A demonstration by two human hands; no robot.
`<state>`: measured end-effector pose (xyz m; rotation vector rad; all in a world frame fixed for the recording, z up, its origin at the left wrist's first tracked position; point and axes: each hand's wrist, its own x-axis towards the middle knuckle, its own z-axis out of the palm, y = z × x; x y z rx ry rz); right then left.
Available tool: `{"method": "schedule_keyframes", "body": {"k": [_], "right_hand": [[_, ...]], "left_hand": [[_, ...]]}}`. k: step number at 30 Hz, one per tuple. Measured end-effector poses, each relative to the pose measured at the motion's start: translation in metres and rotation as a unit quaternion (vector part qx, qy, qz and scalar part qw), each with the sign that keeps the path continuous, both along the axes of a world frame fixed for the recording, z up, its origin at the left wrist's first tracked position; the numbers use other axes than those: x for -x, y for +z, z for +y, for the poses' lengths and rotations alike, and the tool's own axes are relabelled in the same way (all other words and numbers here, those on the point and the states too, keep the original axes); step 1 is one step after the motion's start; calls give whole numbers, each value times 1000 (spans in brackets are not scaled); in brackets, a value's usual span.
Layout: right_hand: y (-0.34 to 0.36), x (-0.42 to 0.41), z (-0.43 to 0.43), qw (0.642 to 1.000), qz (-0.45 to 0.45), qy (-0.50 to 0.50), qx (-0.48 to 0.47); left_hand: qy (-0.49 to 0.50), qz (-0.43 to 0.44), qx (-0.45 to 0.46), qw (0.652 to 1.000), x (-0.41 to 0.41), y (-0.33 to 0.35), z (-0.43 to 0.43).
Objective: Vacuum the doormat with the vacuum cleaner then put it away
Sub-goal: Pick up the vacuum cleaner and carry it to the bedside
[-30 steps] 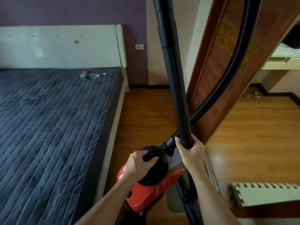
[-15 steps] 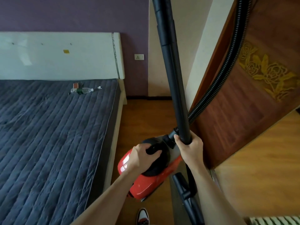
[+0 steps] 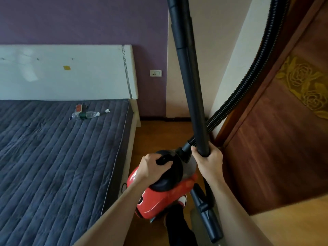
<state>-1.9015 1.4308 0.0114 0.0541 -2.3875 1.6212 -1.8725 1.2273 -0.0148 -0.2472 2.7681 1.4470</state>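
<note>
Bedroom floor beside the bed (image 3: 53,166): your left hand (image 3: 152,167) grips the vacuum cleaner (image 3: 163,189), right hand (image 3: 207,158) clasps its tube (image 3: 191,86) — carry it level, clear of the door (image 3: 275,139).

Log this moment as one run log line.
left hand: grips red canister vacuum cleaner by top handle | right hand: holds black rigid wand tube upright | place: between bed and wooden door

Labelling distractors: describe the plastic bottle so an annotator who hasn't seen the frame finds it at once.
Start at the bed with the dark quilted cover, then look near its white headboard. The plastic bottle lies there on its side. It is clear with a dark label band, unlike the small red-and-white packet just behind it.
</note>
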Motion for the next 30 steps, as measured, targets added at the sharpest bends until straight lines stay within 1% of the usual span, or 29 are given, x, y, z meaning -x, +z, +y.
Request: {"method": "schedule_keyframes", "body": {"k": [2, 6, 10, 14, 17, 25, 30], "right_hand": [[-9, 45, -2, 1000, 1, 4, -9], [-23, 142, -6, 1000, -10, 19, 10], [-26, 228, -6, 999, -20, 48, 8], [-21, 302, -5, 998, -18, 52, 5], [-18, 348, -3, 998, -14, 59, 5], [-24, 442, -9, 997, -41, 58, -2], [-45, 499, -12, 997, -67, 21, -17]], "left_hand": [[-3, -7, 4, 1000, 40, -5, -4], [3, -18, 7, 1000, 126, -11, -10], [5, -36, 26, 999, 207, -11, -12], [11, -33, 48, 998, 281, -6, -15], [4, -33, 53, 998, 323, -5, -15], [-1, -53, 11, 999, 422, -7, -25], [-29, -75, 16, 997, 491, -25, -36]]}}
